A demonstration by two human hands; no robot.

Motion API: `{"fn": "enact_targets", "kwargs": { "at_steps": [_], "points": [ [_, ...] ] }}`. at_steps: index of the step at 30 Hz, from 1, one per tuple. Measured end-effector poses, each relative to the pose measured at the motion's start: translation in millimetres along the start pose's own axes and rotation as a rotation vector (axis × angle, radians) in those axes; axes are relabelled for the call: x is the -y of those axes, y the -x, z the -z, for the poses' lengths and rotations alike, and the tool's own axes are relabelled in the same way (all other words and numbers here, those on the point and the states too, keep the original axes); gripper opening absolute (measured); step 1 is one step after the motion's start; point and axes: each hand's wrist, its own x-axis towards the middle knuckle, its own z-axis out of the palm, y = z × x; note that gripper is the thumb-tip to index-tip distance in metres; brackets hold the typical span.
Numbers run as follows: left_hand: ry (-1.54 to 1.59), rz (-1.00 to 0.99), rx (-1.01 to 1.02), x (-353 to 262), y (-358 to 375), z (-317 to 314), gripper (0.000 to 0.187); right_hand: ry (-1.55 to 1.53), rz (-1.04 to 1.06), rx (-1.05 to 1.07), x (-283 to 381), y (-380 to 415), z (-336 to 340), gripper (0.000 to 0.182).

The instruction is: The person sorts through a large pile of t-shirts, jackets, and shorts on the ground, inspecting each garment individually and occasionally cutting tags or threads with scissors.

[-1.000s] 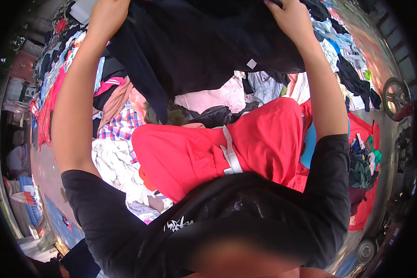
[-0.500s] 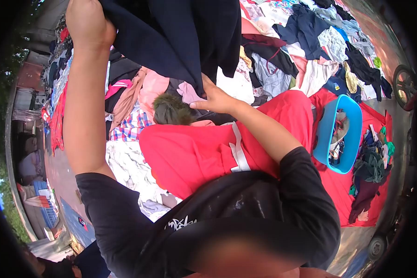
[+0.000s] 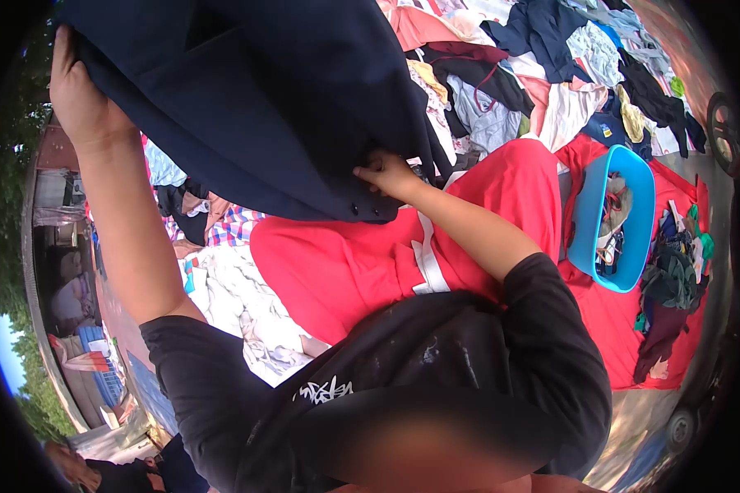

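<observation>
A dark navy jacket (image 3: 263, 107) with small buttons near its lower edge hangs spread between my hands. My left hand (image 3: 86, 99) is raised and closed on its left edge; the fingertips are partly behind the cloth. Lower down, my right hand (image 3: 388, 175) pinches the jacket near its lower right part, with the fingers curled and the thumb on top. Beneath the jacket, red cloth (image 3: 329, 267) with a white band (image 3: 426, 255) lies across my lap. The jacket hides much of the clothes pile behind it.
Heaped clothes (image 3: 543, 49) spread ahead and to the right. White garments (image 3: 234, 287) lie at my left. A blue plastic basket (image 3: 585, 222) holding small items stands on my right, beside a dark pile of small clothes (image 3: 670, 279). Another person (image 3: 111, 475) is at the lower left.
My left hand has moved left and down, spreading the jacket wider and closer to me. It now covers the furry item. My right fingers have curled in on the cloth.
</observation>
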Motion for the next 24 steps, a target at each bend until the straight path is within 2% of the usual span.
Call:
{"fn": "enact_targets", "kwargs": {
  "at_steps": [1, 2, 4, 6, 7, 9, 11, 12, 14, 15, 17, 19, 20, 21, 23, 24],
  "points": [
    [-0.171, -0.091, -0.237, -2, 3, -9, 0.030, -0.265, -0.048, 0.035, -7, -1, -1, 0.058],
    [-0.128, -0.098, -0.335, -5, 8, -24, 0.032, -0.529, -0.096, 0.071, -6, 4, -1, 0.057],
    [-0.801, -0.210, -0.218, -10, 16, -21, 0.036, -0.949, -0.164, 0.202, -16, 0, -4, 0.049],
    [-1.150, -0.269, -0.155, -14, 23, -24, 0.038, -1.110, -0.148, 0.394, -31, -18, -4, 0.038],
    [-1.163, -0.275, -0.163, -14, 28, -33, 0.038, -1.189, -0.138, 0.492, -39, -24, -6, 0.032],
    [-1.021, -0.240, -0.215, -14, 30, -41, 0.037, -1.108, -0.005, 0.500, -57, -37, -14, 0.027],
    [-0.711, -0.153, -0.298, -13, 26, -40, 0.038, -0.843, 0.138, 0.285, -64, -42, -24, 0.021],
    [-0.556, -0.108, -0.341, -12, 24, -37, 0.038, -0.613, 0.211, 0.071, -54, -28, -31, 0.018],
    [-0.242, -0.033, -0.421, -11, 20, -29, 0.039, -0.151, 0.212, -0.148, 0, 23, -20, 0.016],
    [-0.338, -0.098, -0.371, -8, 22, -18, 0.041, 0.025, 0.239, -0.093, 18, 32, -8, 0.023],
    [-0.270, -0.116, -0.348, -3, 20, -13, 0.040, 0.370, 0.289, 0.014, 35, 41, 6, 0.037],
    [-0.151, -0.074, -0.289, 0, 20, -11, 0.036, 0.669, 0.492, 0.133, 33, 27, 10, 0.035],
    [-0.043, 0.006, -0.229, 2, 23, -33, 0.032, 0.816, 0.590, 0.192, 29, 20, 11, 0.035],
    [0.065, 0.084, -0.168, 6, 26, -58, 0.035, 0.815, 0.517, 0.261, 25, 13, 11, 0.036],
    [0.107, 0.139, -0.171, 12, 27, -59, 0.034, 0.810, 0.368, 0.401, 15, 1, 11, 0.040],
    [0.097, 0.151, -0.190, 11, 28, -58, 0.034, 0.629, 0.395, 0.297, 8, -1, 10, 0.045]
  ]
}}
